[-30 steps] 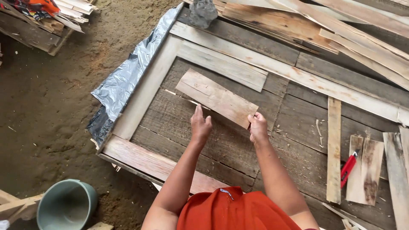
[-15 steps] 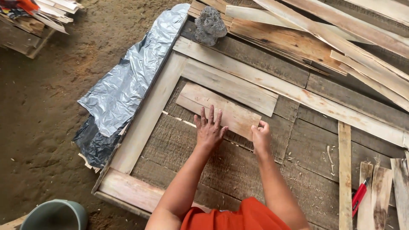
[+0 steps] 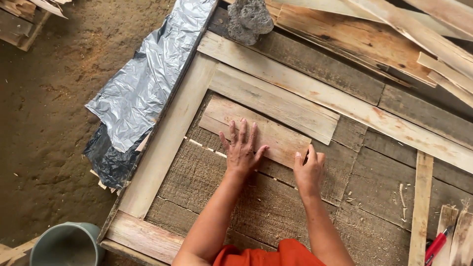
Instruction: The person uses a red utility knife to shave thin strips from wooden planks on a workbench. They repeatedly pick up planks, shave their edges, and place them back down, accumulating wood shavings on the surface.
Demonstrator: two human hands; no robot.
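Carefully, the left hand [image 3: 241, 150] is lying flat with fingers spread on the short pale board [image 3: 256, 130], pressing it down onto the grey weathered platform [image 3: 276, 207]. The right hand [image 3: 308, 170] is cupping the board's right end, fingers curled against its edge with the thumb alongside. To seat it well, even downward pressure from the flat palm seems wise while the right hand nudges the end, so the piece is sliding snug and parallel beside the longer plank [image 3: 273, 101] above it. The short board is sitting inside the pale wooden frame [image 3: 172, 138], near the platform's upper left corner. It is looking rough-sawn, light tan with pinkish streaks, its ends cut square, slightly angled to the frame.
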